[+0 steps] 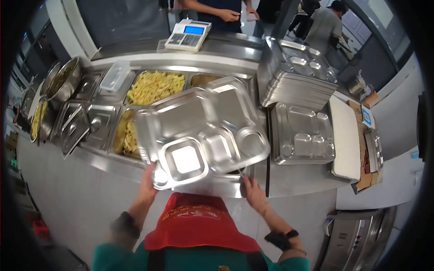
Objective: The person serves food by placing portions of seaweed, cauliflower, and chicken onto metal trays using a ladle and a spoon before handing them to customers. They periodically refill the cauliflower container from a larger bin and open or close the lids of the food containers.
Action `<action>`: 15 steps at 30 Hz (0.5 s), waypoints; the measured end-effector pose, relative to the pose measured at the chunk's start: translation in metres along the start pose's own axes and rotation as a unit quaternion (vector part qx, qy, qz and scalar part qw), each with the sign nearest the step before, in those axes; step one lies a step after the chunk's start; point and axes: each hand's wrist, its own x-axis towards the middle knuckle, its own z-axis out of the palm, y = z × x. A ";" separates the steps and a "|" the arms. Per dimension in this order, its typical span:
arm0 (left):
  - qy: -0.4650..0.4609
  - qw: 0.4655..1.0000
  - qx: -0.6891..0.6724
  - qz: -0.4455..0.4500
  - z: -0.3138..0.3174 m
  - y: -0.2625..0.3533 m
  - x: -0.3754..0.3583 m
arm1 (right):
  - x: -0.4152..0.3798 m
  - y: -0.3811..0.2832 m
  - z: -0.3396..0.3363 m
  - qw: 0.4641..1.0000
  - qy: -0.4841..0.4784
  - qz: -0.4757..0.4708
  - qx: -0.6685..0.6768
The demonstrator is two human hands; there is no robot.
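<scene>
A shiny metal compartment tray (pixel 181 113) is tilted over the serving counter, with nothing in its compartments. My left hand (pixel 147 184) grips its near left corner, fingers partly hidden beneath the rim. Close by its near right edge, my right hand (pixel 254 194) is closed around the handle of a utensil (pixel 242 175); the tray hides the utensil's far end. Behind the tray sits a pan of shredded yellow-green food (pixel 156 86). Another food pan (pixel 128 137) is partly covered by the tray's left side.
A tall tray stack (pixel 296 90) and a lower one (pixel 303 135) stand to the right, beside a white block (pixel 344 140). Lidded pans (pixel 99 119) and a large bowl (pixel 65 79) are on the left. A keypad device (pixel 187 35) sits on the ledge, with a person (pixel 217 13) behind it.
</scene>
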 end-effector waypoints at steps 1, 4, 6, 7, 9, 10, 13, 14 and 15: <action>0.040 0.998 -0.028 0.024 -0.014 0.010 -0.011 | 0.007 0.001 -0.013 1.000 -0.017 0.000 0.004; 0.105 0.984 -0.052 0.134 -0.070 0.029 -0.040 | 0.022 0.005 -0.039 0.999 -0.024 -0.014 0.033; 0.139 0.971 -0.068 0.183 -0.136 0.039 -0.052 | 0.029 0.004 -0.035 0.996 0.022 -0.040 0.081; 0.149 0.968 -0.051 0.194 -0.142 0.044 -0.071 | 0.036 -0.006 -0.039 0.994 0.029 -0.055 0.087; 0.183 0.967 -0.043 0.174 -0.166 0.045 -0.096 | 0.034 -0.023 -0.031 0.995 -0.007 -0.070 0.065; 0.194 0.967 -0.035 0.162 -0.185 0.038 -0.108 | 0.033 -0.028 -0.028 0.995 -0.025 -0.077 0.053; 0.247 0.962 -0.017 0.114 -0.216 0.010 -0.144 | -0.011 -0.024 -0.041 0.989 -0.059 -0.110 0.084; 0.260 0.961 -0.022 0.089 -0.227 -0.004 -0.155 | -0.023 -0.021 -0.052 0.987 -0.077 -0.110 0.090; 0.261 0.960 -0.013 0.097 -0.240 -0.019 -0.160 | -0.025 -0.021 -0.068 0.985 -0.065 -0.115 0.114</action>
